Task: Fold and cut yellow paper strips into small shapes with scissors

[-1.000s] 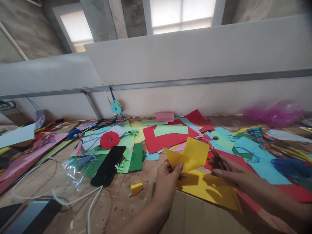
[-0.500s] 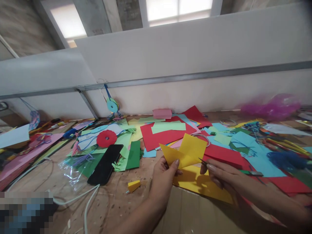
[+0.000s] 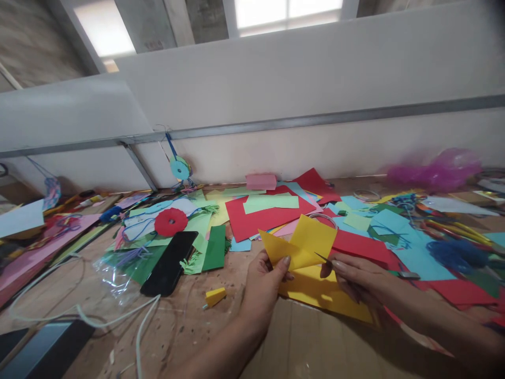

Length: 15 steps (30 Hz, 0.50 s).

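The right hand (image 3: 357,273) has slid in from the right and now has the scissors' (image 3: 327,260) tip at the edge of the folded yellow paper (image 3: 302,243); the paper has hardly shifted. The left hand (image 3: 265,284) reaches up from below, thumb and fingers pinching that paper's lower edge, holding it just above the table. Right-hand fingers are curled round the scissors. Around them a wooden worktable (image 3: 189,321) carries coloured paper sheets, white partition panels (image 3: 276,79) behind, a black phone (image 3: 169,263) left, a small yellow offcut (image 3: 215,296) near the wrist.
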Each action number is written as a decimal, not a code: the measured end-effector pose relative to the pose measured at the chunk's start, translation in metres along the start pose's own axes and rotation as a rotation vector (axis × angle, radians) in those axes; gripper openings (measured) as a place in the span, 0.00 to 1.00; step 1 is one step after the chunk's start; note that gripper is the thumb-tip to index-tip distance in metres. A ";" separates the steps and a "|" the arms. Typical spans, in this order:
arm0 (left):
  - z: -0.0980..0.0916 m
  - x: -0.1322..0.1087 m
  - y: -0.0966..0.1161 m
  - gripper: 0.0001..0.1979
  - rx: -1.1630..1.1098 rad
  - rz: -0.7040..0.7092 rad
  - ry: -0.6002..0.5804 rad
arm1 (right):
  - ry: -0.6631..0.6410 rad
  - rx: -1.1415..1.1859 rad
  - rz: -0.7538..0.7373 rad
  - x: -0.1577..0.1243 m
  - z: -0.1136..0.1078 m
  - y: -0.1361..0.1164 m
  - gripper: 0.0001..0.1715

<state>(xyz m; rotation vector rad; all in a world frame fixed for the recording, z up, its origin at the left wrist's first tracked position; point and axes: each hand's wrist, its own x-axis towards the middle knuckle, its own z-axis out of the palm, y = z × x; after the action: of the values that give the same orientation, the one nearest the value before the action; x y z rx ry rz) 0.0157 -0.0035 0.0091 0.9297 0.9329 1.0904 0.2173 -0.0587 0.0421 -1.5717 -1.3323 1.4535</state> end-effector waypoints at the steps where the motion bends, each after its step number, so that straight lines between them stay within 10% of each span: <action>1: 0.000 0.000 -0.001 0.18 0.001 0.001 -0.004 | -0.010 0.008 -0.012 0.000 0.000 0.001 0.33; 15: -0.001 0.000 0.000 0.19 0.018 -0.005 -0.010 | 0.017 0.077 -0.034 0.000 0.000 0.006 0.26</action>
<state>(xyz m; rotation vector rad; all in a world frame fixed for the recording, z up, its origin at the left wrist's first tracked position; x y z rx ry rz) 0.0148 -0.0035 0.0090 0.9464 0.9381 1.0738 0.2193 -0.0602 0.0361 -1.5018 -1.2727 1.4500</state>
